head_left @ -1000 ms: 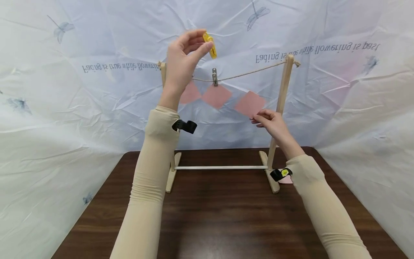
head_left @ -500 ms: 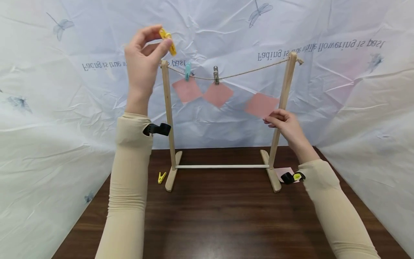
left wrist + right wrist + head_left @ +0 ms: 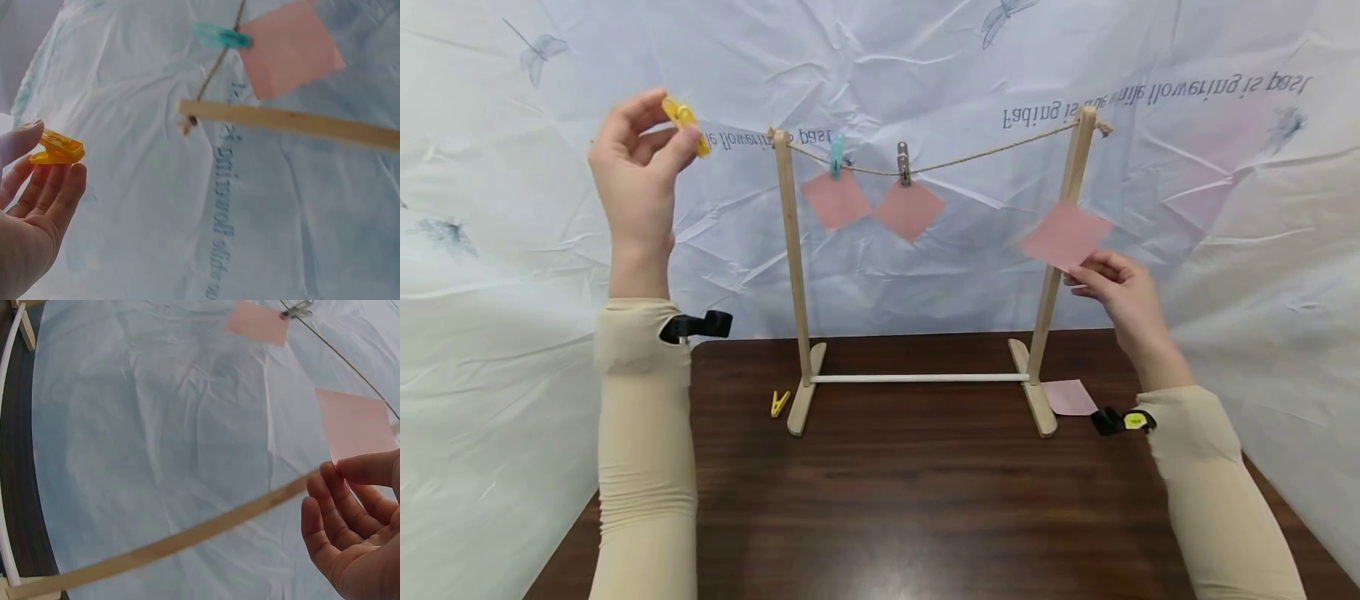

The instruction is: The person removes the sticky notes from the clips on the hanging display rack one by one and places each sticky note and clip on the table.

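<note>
Left hand [image 3: 634, 167] is pinching a yellow clip [image 3: 683, 115], right hand [image 3: 1123, 293] a pink sheet [image 3: 1066, 235]; hanging is apparently being readied, calling for both at the rope [image 3: 1000, 150]

A creased pale sheet [image 3: 910, 292] hangs behind and along both sides of a dark brown table [image 3: 910, 492], whose grained top shines near the front. Grey lettering [image 3: 1183, 96] crosses the sheet, flipped top to bottom. A dragonfly [image 3: 540, 55] is printed upper left, a second dragonfly [image 3: 1004, 18] at the top, a bluish flower-like print [image 3: 447, 235] far left.
</note>
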### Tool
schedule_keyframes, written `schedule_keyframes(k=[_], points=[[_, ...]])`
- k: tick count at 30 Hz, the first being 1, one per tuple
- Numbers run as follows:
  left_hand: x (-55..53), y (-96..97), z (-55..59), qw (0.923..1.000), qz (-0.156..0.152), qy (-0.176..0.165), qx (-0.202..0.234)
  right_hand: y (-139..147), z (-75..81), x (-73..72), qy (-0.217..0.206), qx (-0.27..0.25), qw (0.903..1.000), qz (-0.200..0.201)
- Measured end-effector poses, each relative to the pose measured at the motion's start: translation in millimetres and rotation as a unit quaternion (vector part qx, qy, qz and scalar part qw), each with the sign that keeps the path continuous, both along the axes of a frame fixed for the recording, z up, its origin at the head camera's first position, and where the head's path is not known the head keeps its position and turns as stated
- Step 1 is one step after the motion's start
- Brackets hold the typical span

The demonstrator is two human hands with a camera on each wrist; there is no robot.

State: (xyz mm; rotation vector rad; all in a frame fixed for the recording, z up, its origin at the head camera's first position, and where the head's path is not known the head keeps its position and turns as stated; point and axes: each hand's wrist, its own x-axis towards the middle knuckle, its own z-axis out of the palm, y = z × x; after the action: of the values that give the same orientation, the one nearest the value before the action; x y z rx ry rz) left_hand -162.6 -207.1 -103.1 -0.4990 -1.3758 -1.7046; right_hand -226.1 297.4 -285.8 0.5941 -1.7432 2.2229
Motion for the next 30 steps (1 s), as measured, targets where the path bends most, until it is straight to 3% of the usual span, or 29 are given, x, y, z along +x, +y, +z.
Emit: schedule_keyframes(k=[9, 14, 20, 24, 30], points=[[3.4, -35.1, -44.0, 0.9957, 0.057, -0.064, -0.036, 21, -14.1, 5.4, -0.017, -0.033, 0.9993, -0.009], [3.5, -48.8, -74.5, 0.9869, 0.099, -0.107, -0.069, 30, -23.5, 9.0, -0.025, -0.021, 0.9989, -0.034], [2.8, -62.6, -109.6, 0.9729, 0.132, -0.155, -0.109, 42, -33.9, 14.2, -0.032, -0.056, 0.9972, -0.039], [2.7, -70.3, -131.8, 0.9521, 0.172, -0.202, -0.152, 51, -39.0, 16.0, -0.039, -0.093, 0.9946, -0.022], [2.8, -79.5, -164.8, 0.9082, 0.215, -0.280, -0.225, 64, -49.9, 19.4, -0.060, -0.101, 0.9927, -0.023]])
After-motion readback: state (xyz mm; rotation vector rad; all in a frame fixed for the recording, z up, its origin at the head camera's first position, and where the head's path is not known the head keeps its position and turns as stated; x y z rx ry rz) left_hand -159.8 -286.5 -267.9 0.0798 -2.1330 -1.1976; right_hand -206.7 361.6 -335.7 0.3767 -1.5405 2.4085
